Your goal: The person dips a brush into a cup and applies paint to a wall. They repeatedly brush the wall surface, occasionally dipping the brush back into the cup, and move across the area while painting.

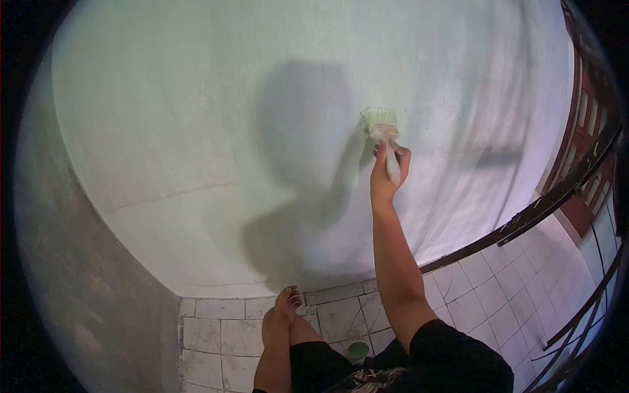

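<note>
My right hand point(391, 165) is closed around the pale handle of a flat paintbrush point(381, 122), held upright. Its wide bristles, coated in light green paint, press against the pale green wall point(196, 118). Lower down, my left hand point(286, 306) rests at my bent knee near the wall's foot, its fingers loosely apart with nothing seen in them. A small round container of green paint point(358, 350) stands between my legs, partly hidden by my clothes.
A grey bare wall point(92, 242) meets the painted one at the left corner. Dirty white tiles point(236, 334) cover the floor. On the right, a dark metal railing point(524, 219) curves past, with a brown wooden lattice frame point(590, 137) behind it. My shadow falls across the wall.
</note>
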Demonstrator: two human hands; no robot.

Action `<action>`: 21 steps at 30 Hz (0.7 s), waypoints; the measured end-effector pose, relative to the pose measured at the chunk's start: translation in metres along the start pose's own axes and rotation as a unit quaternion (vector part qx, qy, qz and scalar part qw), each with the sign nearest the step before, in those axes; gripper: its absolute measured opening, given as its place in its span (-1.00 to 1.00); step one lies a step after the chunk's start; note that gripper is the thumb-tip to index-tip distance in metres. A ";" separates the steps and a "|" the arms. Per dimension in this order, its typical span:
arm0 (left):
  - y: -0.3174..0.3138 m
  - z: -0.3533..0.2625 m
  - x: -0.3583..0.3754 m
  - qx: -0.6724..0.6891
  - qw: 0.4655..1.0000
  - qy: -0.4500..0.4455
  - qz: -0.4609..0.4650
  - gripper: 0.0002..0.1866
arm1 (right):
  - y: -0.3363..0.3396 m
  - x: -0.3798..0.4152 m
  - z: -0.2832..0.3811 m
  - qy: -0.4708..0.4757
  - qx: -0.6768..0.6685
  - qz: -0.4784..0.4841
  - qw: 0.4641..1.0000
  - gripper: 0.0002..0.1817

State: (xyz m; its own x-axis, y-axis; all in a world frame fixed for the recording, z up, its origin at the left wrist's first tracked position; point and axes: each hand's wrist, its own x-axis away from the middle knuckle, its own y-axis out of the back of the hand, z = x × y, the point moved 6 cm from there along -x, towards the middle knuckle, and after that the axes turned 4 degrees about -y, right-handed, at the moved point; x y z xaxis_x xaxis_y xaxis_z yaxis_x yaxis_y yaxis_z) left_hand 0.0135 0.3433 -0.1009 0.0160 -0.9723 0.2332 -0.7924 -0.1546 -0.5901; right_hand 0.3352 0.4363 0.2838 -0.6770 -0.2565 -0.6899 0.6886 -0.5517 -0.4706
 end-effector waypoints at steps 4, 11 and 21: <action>0.016 0.001 -0.006 -0.015 1.000 -0.017 -0.001 -0.64 | 0.020 0.033 -0.023 -0.053 -0.005 0.040 0.998 -0.84; 0.004 -0.011 0.005 -0.015 1.000 -0.017 0.010 -0.65 | 0.032 0.016 0.034 0.037 0.100 0.002 0.994 -0.86; 0.002 -0.004 0.000 -0.048 0.998 -0.023 0.022 -0.66 | 0.033 0.036 -0.033 0.005 0.066 0.065 0.996 -0.83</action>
State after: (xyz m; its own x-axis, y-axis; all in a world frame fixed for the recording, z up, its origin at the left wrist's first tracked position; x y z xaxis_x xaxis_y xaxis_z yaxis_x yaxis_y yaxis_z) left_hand 0.0098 0.3440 -0.0990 0.0069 -0.9851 0.1720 -0.8478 -0.0970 -0.5213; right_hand 0.3425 0.4351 0.2251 -0.5816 -0.3247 -0.7459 0.7294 -0.6141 -0.3014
